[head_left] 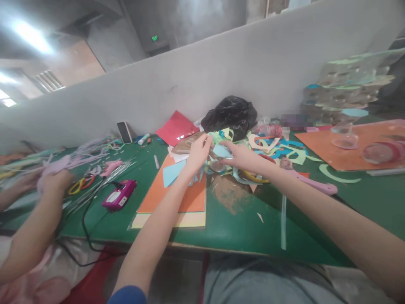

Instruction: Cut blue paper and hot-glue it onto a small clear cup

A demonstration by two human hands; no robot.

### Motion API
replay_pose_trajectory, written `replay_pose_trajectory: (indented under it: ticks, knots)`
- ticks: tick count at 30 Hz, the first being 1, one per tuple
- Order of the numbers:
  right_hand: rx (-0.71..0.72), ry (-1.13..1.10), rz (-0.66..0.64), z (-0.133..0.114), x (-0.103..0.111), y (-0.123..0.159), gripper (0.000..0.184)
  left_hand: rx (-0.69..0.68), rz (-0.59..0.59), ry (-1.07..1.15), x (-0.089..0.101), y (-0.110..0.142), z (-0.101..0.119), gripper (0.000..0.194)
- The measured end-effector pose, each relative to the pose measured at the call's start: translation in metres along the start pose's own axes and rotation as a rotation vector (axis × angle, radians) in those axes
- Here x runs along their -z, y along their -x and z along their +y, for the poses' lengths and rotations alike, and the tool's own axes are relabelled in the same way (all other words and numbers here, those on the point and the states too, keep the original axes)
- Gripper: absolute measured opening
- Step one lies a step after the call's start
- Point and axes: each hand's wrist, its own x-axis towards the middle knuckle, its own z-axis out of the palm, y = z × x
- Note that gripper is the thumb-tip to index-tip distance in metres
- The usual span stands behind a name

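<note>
My left hand [199,153] is over the middle of a heap of cut paper scraps [228,134], fingers stretched forward and slightly apart. From the other side my right hand [238,157] comes in at the same heap, its thumb and forefinger spread. A light blue paper piece [220,150] shows between the two hands, close to the right fingertips; no firm grip on it is visible. Below my left wrist lie a light blue sheet [172,174] and a stack of orange paper [155,198]. A pink glue gun [311,182] rests beside my right forearm.
Behind the heap sit a black plastic bag [230,115] and a red sheet [177,128]. A purple device with a cable [120,195], wires [95,190] and scissors [81,184] lie left. A co-worker's hands [57,181] hold purple strips. Clear cups [344,135] stand right.
</note>
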Motion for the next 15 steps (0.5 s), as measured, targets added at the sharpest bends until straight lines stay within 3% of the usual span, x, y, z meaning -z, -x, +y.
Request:
replay_pose_trajectory:
  ticks: [6, 11, 15]
  knots:
    - [-0.095, -0.239, 0.089, -0.009, 0.006, -0.005, 0.063, 0.002, 0.106, 0.215, 0.003, 0.000, 0.013, 0.028]
    - [-0.110, -0.326, 0.163, -0.009, 0.029, -0.002, 0.055, -0.053, 0.289, 0.245, 0.014, -0.001, 0.013, 0.032]
    - [-0.062, -0.278, 0.213, -0.008, 0.051, 0.001, 0.060, 0.005, 0.314, 0.235, 0.017, -0.005, 0.004, 0.033]
